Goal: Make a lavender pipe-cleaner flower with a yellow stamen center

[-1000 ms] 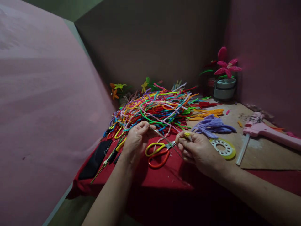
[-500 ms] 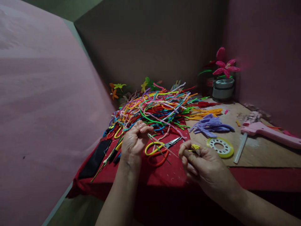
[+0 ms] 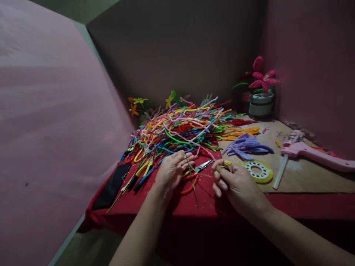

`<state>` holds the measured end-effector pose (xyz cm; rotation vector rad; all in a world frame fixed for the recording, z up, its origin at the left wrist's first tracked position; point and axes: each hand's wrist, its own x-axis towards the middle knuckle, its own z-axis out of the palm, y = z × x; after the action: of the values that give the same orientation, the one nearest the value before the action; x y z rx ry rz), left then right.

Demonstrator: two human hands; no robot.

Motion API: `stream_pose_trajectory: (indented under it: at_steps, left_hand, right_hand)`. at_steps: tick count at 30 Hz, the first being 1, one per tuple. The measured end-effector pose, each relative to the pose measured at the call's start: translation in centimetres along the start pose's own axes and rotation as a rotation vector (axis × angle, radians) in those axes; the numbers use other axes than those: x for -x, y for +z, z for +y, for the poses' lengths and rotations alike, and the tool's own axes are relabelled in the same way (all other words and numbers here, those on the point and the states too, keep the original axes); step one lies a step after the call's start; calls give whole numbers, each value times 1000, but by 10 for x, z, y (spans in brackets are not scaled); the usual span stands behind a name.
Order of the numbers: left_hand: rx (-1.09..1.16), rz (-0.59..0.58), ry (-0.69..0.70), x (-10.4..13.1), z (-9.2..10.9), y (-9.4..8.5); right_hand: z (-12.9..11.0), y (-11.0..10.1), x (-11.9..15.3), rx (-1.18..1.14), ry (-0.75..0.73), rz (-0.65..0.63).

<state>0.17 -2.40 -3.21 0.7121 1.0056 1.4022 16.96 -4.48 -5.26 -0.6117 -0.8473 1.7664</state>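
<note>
My left hand (image 3: 174, 170) is over the red cloth, palm partly up, its fingers loosely curled at the top of a thin green stem (image 3: 193, 184). The stem slants down past the fingertips. A fine pale strand stretches from there toward my right hand (image 3: 234, 181). That hand is closed, thumb against fingers, on a small yellow bunch (image 3: 227, 163) whose lower part the fingers hide. Behind and below the left fingers lie scissors (image 3: 203, 166) with red and yellow handles, partly covered by the hand.
A heap of colourful pipe cleaners (image 3: 183, 125) fills the table's back. To the right are purple pipe cleaners (image 3: 246, 146), a tape roll (image 3: 257, 171) and a pink glue gun (image 3: 305, 149). A black phone-like slab (image 3: 112, 186) lies left. A pink flower (image 3: 264, 80) stands in a pot (image 3: 261, 105).
My left hand has moved right and slightly down, toward my right hand, and its fingers have loosened. The green stem now hangs more steeply. The right hand stays closed on the yellow bunch.
</note>
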Motion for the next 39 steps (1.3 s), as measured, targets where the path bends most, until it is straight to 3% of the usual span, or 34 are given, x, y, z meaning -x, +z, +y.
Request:
stream_pose_trajectory:
  at_steps: [8, 13, 16, 18, 23, 25, 28, 33, 39]
  left_hand:
    - [-148, -68, -79, 12, -12, 8]
    - [-169, -149, -142, 14, -7, 6]
    - [-187, -128, -95, 17, -1, 5]
    - [-153, -120, -86, 19, 3, 4]
    - [108, -187, -278, 33, 14, 4]
    - [195, -210, -242, 42, 22, 0]
    - [295, -133, -28, 48, 37, -10]
    - [5, -88, -115, 42, 46, -17]
    - [-439, -184, -205, 49, 15, 21]
  right_hand:
    - [-1, -5, -4, 13, -24, -20]
    - [-17, -3, 1, -25, -33, -15]
    - [-24, -3, 7, -39, -27, 0]
    - [-25, -6, 11, -46, -22, 24]
    - [-23, -26, 18, -72, 33, 113]
    - [-25, -40, 19, -83, 50, 159]
    - [-30, -56, 21, -114, 33, 240]
    - [-33, -50, 23, -91, 68, 185]
    - [-30, -24, 21, -125, 87, 82]
